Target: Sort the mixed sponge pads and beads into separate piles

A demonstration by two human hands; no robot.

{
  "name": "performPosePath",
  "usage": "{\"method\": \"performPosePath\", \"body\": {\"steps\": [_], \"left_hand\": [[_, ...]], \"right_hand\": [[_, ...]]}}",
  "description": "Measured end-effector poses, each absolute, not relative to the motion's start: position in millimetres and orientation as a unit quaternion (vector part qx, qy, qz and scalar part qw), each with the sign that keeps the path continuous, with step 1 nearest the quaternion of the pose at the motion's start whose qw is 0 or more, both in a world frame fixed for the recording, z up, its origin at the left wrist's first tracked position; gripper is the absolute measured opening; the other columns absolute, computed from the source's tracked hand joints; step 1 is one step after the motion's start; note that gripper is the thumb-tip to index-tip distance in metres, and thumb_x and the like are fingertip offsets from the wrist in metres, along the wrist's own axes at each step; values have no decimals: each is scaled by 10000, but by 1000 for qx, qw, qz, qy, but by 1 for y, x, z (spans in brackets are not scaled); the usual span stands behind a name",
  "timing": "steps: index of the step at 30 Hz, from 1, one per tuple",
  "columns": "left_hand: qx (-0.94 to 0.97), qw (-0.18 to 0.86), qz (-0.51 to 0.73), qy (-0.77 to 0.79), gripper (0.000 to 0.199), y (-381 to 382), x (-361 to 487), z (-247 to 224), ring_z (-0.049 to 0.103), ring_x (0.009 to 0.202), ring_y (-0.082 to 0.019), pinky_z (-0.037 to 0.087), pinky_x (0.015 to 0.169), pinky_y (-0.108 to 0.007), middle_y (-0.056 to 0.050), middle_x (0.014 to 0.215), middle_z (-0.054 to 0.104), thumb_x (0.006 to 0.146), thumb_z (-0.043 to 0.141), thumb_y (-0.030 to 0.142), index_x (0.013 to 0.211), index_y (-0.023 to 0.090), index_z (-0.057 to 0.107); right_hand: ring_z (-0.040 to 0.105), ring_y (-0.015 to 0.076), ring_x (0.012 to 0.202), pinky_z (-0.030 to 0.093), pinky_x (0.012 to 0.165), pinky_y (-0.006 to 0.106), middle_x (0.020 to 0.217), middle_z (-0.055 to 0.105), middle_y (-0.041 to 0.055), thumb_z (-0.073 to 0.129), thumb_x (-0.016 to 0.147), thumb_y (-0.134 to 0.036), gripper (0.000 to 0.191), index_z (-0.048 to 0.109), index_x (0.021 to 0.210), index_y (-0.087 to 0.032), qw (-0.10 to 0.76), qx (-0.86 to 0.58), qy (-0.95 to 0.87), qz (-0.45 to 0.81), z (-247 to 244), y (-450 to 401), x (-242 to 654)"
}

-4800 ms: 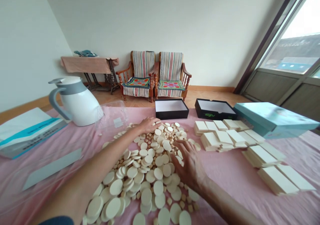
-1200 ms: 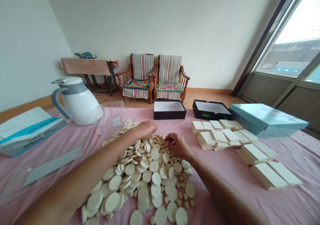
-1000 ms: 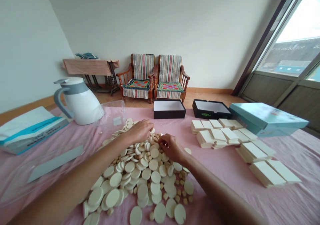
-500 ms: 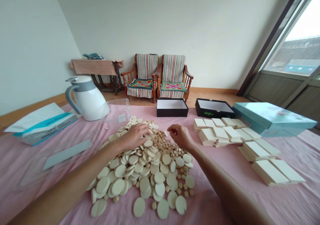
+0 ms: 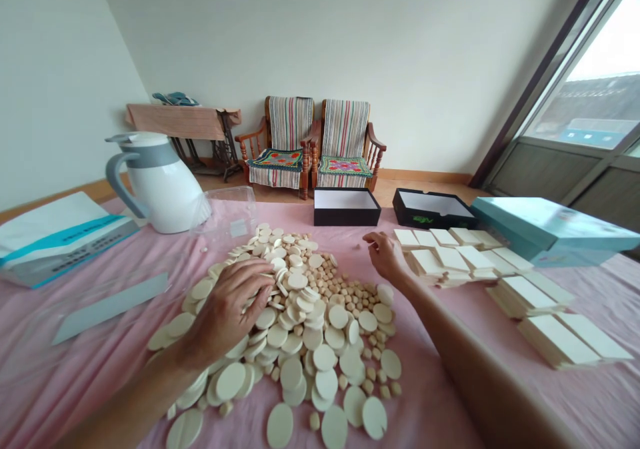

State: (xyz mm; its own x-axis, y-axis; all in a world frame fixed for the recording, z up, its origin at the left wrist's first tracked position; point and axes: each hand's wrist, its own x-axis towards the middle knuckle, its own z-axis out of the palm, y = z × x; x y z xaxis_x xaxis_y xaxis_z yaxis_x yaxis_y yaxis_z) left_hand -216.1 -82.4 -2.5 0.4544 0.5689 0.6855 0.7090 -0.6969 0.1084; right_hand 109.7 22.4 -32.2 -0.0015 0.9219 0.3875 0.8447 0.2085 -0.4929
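A heap of pale round wooden discs (image 5: 325, 357) and small wooden cubes (image 5: 350, 292) covers the middle of the pink cloth (image 5: 425, 382). My left hand (image 5: 235, 306) rests over the left side of this heap. Its fingers are bent over the discs, and the thumb stands apart from them. No piece shows plainly in its grasp. Past the heap's right edge, my right hand (image 5: 387, 256) hovers above the cloth, its fingers partly stretched and apart. A small wooden piece (image 5: 358, 246) is just left of its fingertips, not touching them.
Stacks of pale rectangular boards (image 5: 557, 336) lie on the right. Behind them are a black tray (image 5: 347, 217), a black box (image 5: 434, 218) and a light blue box (image 5: 550, 229). A white jug (image 5: 165, 189), clear plastic container (image 5: 230, 212) and tissue pack (image 5: 65, 239) occupy the left.
My left hand has come back toward me and to the left over the discs. My right hand has shifted right, off the cubes, and its fingers have loosened.
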Motion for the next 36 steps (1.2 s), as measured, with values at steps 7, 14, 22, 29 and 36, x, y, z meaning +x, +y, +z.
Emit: {"method": "performPosePath", "body": {"steps": [7, 14, 22, 29, 36], "left_hand": [[-853, 104, -361, -363, 120, -83, -221, -3, 602, 1043, -215, 466, 948, -401, -58, 1036, 683, 878, 565, 147, 959, 190, 641], [-851, 109, -358, -368, 116, -82, -222, -4, 602, 1028, -211, 470, 936, -396, -62, 1012, 684, 883, 558, 140, 953, 180, 641], [-844, 112, -366, -376, 93, -81, -222, -4, 620, 971, -198, 483, 895, -365, -57, 953, 690, 890, 549, 158, 900, 178, 639], [-840, 97, -365, -389, 101, -80, -223, -5, 626, 953, -189, 486, 886, -348, -54, 940, 692, 891, 542, 171, 894, 179, 643], [-839, 93, -370, -388, 105, -80, -222, -6, 634, 945, -193, 489, 881, -346, -50, 924, 698, 887, 541, 176, 886, 183, 645]], "right_hand": [[621, 151, 679, 435, 598, 229, 754, 694, 35, 594, 693, -118, 137, 685, 785, -165, 98, -520, -822, 208, 21, -6, 117], [614, 172, 753, 395, 591, 236, 836, 695, 48, 617, 694, -138, 122, 675, 789, -190, -41, -508, -845, 162, 36, -29, 101], [591, 159, 760, 402, 668, 242, 819, 677, 68, 495, 714, -31, 227, 662, 808, -153, 128, -583, -798, 85, 12, -5, 110], [593, 150, 805, 405, 715, 234, 970, 662, 98, 492, 789, -54, 267, 659, 983, -132, 195, -623, -757, 31, -11, 10, 114], [615, 154, 741, 403, 608, 217, 825, 696, 48, 580, 706, -98, 173, 694, 818, -165, -40, -529, -828, 182, 29, -16, 112]]}}
